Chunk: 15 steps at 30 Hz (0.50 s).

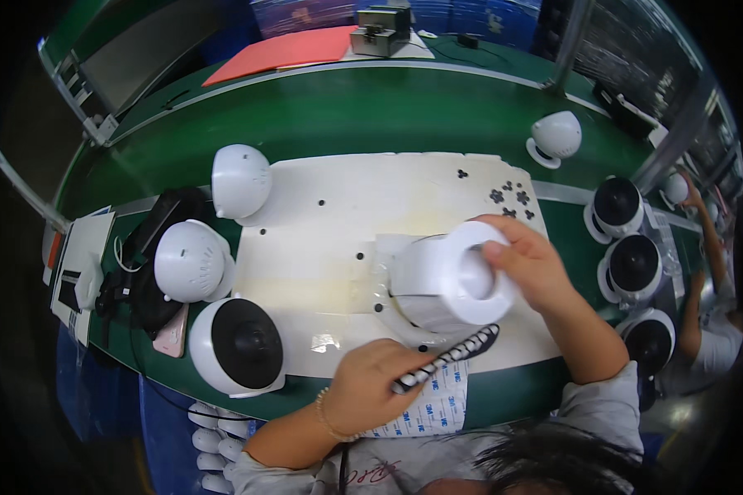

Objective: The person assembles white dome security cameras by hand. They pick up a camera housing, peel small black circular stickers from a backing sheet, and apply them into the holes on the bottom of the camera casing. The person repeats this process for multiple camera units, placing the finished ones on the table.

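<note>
Near the front edge of the white mat (338, 214), the right hand (530, 262) grips the round base of a white camera (450, 285) lying on its side. Beside it, the left hand (370, 384) pinches a strip of black-and-white stickers (450, 356).
</note>
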Tool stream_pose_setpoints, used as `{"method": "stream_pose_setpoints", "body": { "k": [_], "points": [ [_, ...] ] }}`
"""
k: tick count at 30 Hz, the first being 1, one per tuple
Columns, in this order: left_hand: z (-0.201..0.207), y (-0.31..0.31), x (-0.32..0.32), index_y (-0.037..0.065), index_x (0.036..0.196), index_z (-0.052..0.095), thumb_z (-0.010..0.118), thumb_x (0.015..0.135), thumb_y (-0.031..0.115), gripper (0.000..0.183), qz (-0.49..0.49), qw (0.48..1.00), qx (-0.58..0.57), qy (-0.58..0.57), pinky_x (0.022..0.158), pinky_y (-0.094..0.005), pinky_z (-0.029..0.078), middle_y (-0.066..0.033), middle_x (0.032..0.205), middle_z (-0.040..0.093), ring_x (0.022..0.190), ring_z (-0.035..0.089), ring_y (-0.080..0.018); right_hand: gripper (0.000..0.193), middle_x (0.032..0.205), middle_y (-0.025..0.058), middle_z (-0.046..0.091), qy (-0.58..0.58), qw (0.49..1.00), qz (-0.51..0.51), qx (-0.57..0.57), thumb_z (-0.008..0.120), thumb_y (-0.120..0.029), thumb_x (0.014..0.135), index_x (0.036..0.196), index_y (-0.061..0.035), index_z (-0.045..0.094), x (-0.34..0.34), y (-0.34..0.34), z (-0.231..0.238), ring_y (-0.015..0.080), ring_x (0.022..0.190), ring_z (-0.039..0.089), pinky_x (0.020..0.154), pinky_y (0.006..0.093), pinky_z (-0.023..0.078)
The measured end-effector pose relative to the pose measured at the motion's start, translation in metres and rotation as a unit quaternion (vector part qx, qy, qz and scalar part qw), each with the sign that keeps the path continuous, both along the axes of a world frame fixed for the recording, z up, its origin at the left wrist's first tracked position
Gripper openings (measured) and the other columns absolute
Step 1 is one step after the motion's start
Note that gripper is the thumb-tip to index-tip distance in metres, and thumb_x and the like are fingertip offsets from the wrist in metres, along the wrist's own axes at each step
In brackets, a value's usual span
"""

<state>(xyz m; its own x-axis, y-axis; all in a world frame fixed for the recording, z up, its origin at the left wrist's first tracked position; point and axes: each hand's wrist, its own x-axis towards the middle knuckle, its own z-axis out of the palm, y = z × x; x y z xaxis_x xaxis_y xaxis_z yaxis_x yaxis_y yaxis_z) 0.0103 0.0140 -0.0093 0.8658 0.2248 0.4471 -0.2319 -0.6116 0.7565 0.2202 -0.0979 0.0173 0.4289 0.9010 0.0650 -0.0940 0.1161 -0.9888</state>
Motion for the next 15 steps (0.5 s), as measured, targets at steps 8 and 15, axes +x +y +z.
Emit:
{"method": "stream_pose_setpoints", "body": {
  "k": [8,15],
  "points": [
    [0.006,-0.002,-0.004,-0.002,0.080,0.064,0.072,0.065,0.001,0.017,0.096,0.986,-0.137,0.018,0.053,-0.0241,0.044,-0.0118,0.067,0.062,0.058,0.059,-0.0166,0.048,0.087,0.0057,0.055,-0.467,0.863,-0.117,0.153,0.072,-0.019,0.069,0.111,-0.0063,0.052,-0.028,-0.037,0.000,0.0221,0.079,0.052,0.073,0.0307,0.039],
    [-0.003,-0.003,-0.003,-0.002,0.077,0.064,0.073,0.062,0.000,0.017,0.049,0.988,-0.143,-0.004,0.052,-0.0241,0.044,-0.0113,0.065,0.061,0.057,0.059,-0.0175,0.039,0.083,0.0015,0.056,-0.545,0.824,-0.044,0.148,0.071,-0.012,0.064,0.101,-0.0087,0.058,-0.040,-0.041,-0.008,0.0196,0.074,0.053,0.065,0.0300,0.037]
  ]
}}
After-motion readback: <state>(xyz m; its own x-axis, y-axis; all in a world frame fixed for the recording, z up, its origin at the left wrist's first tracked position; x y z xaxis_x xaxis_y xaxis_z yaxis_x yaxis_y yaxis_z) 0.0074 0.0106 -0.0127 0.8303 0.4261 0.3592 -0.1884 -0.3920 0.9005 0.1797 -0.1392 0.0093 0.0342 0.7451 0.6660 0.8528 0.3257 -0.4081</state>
